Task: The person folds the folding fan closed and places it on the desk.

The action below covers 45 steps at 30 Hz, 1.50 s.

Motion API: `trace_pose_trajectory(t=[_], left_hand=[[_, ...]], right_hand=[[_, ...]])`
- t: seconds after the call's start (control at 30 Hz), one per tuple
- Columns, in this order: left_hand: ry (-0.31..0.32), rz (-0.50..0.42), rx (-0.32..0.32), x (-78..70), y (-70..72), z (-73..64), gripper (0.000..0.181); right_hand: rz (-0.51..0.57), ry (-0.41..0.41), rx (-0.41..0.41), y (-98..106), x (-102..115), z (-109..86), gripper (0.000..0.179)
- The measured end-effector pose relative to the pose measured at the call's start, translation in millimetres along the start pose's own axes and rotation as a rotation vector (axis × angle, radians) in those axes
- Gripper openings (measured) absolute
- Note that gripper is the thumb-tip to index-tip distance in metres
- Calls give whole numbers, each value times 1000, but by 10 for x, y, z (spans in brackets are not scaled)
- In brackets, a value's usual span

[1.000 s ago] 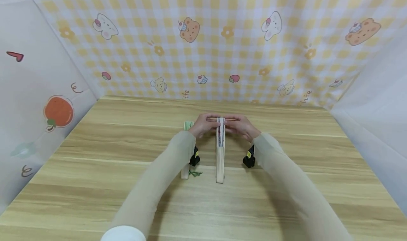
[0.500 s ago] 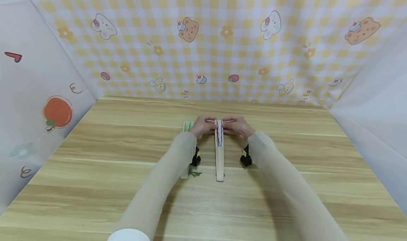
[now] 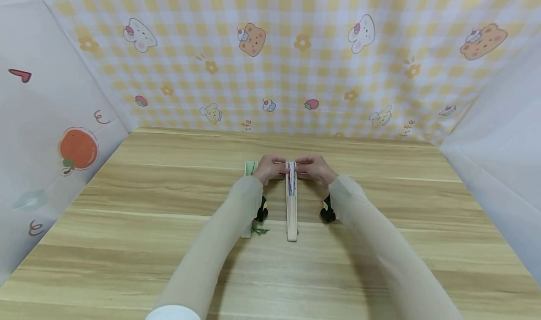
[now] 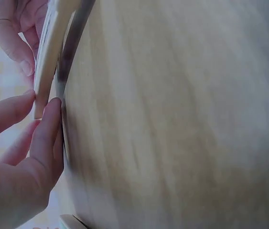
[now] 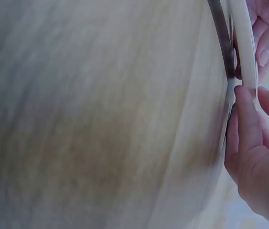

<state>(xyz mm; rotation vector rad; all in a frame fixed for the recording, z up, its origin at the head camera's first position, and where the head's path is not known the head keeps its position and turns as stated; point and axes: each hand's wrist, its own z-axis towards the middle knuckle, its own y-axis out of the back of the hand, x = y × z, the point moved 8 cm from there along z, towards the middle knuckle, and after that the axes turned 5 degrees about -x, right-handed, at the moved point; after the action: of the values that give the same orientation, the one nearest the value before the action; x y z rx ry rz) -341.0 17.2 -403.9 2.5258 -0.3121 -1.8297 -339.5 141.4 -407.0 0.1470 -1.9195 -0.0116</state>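
A folded hand fan with pale wooden ribs and a white, purple-patterned leaf lies lengthwise in the middle of the table. My left hand holds its far end from the left, and my right hand holds the same end from the right. In the left wrist view, thumb and fingertips sit at the edge of the fan, close over the tabletop. The right wrist view has the fan between the thumb and fingers of the right hand. Left of it lies a second folded fan, green-leaved, partly hidden by my left arm.
A green tassel lies at the near end of the second fan. Black wrist cameras hang under both sleeves, on either side of the middle fan. Behind the wooden table hangs a yellow checked cloth.
Both hands and the fan's far end have come slightly nearer, and the right hand has shifted a little left. The hold on the fan persists, and the green-leaved fan stays in place.
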Motion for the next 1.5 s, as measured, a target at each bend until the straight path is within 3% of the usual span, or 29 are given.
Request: trace_pose_trajectory(t=[0.3, 0.43, 0.6, 0.8, 0.97, 1.23, 1.5], left_hand=[[-8, 26, 26, -20, -50, -54, 44], [-17, 54, 9, -23, -44, -66, 43], [-39, 86, 13, -22, -43, -71, 45], [-50, 109, 68, -18, -34, -85, 53], [-50, 163, 111, -15, 8, -111, 58], [-195, 394, 97, -112, 96, -234, 60], [-450, 778, 95, -262, 49, -439, 67]], right_hand=[[-50, 6, -19, 18, 2, -38, 41], [-61, 11, -19, 17, -1, -45, 41], [-133, 29, -16, 9, 15, -61, 41], [-174, 78, 13, -4, 58, -119, 41], [-291, 152, 20, 2, 106, -168, 37], [-615, 315, -26, -8, 226, -343, 38], [-960, 570, -93, -129, 396, -564, 42]])
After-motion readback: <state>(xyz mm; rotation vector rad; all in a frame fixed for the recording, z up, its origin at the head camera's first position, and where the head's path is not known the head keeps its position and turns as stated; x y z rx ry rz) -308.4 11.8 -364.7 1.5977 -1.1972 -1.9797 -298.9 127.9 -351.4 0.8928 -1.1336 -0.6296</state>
